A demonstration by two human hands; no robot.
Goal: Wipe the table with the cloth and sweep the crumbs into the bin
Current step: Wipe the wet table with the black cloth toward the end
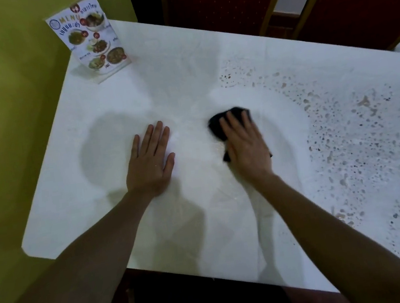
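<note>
Fingers of left hand (150,161) straight, together, flat on white table (72,153). Stand card (88,37) at far left corner reads "MENU". Right hand (245,145) fingers straight, pressing black cloth (217,125) mid-table; droplets (359,135) toward right edge.

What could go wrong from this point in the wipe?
1. The droplets cover the table's right side up to its near edge; a sweep by the cloth could push them off, with no bin in view.
2. A wide leftward stroke might hit the menu stand.
</note>
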